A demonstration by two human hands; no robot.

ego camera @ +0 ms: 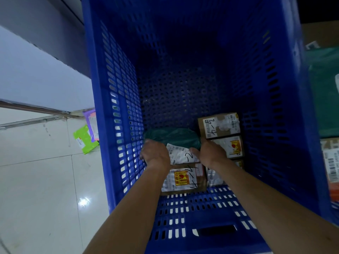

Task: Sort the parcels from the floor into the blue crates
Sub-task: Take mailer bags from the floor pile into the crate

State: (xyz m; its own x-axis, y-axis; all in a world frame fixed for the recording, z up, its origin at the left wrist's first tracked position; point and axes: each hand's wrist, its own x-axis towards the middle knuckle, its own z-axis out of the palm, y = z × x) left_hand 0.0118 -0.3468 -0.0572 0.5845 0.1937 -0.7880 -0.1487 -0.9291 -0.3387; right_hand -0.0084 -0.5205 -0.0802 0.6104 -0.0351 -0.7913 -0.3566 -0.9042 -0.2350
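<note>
Fingers (194, 151) half-hidden under green parcel (172, 135)

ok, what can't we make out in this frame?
Head view only:
- Fingers of left hand and right hand: hidden under the hands themselves, so grip on green bag is unclear.
- Box labels: print too small.
- Floor parcels: partly behind crate wall.
- Right-edge parcels: cut off by frame.

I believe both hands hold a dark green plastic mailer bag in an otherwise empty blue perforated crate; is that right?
Not empty: the head view shows brown cardboard boxes beside the dark green plastic mailer bag in the blue perforated crate; left hand and right hand hold it.
</note>
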